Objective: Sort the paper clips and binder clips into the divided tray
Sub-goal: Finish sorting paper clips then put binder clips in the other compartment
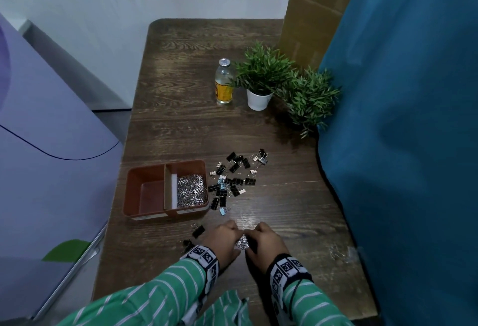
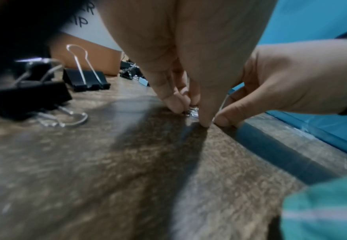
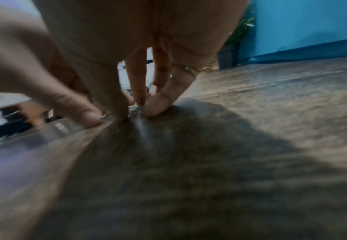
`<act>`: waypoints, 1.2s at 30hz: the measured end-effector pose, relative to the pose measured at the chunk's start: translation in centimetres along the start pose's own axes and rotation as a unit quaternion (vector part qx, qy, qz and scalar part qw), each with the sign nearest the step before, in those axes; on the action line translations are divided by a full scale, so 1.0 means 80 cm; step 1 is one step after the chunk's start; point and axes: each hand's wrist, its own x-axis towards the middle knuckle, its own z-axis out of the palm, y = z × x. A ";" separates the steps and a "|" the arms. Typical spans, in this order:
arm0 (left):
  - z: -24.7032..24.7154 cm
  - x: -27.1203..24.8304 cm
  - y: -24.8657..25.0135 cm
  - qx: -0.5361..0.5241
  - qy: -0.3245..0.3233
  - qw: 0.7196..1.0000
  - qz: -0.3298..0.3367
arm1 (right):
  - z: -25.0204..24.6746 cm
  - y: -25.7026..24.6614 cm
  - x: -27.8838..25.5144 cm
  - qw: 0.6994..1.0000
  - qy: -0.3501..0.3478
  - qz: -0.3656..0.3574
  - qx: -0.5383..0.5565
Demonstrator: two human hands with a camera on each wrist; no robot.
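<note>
An orange-brown divided tray [image 1: 134,191] sits at mid-left of the table; its left compartment is bare and its right one holds a heap of silver paper clips [image 1: 192,191]. Several black binder clips [image 1: 232,178] lie scattered just right of the tray. Near the front edge my left hand [image 1: 229,235] and right hand [image 1: 256,236] meet, fingertips down on the table, pinching a small heap of paper clips [image 1: 242,242] between them. The left wrist view shows my left hand [image 2: 189,105] closing on those clips [image 2: 194,112], and in the right wrist view my right hand [image 3: 139,112] does the same.
Two black binder clips [image 1: 198,231] lie just left of my left hand. A few loose paper clips [image 1: 338,253] lie by the blue cloth [image 1: 401,118] along the right edge. A bottle [image 1: 224,82], two potted plants [image 1: 261,77] and a cardboard box [image 1: 310,15] stand at the back.
</note>
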 end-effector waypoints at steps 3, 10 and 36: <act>-0.001 -0.003 0.001 -0.009 -0.002 1.000 -0.017 | 0.005 -0.005 -0.002 1.000 0.008 -0.004 -0.007; -0.001 -0.004 0.000 -0.018 0.020 1.000 -0.013 | 0.005 -0.006 -0.007 0.999 0.041 -0.007 0.026; -0.012 -0.016 0.010 0.117 -0.023 0.992 0.039 | 0.015 -0.042 -0.009 0.996 0.003 0.089 -0.004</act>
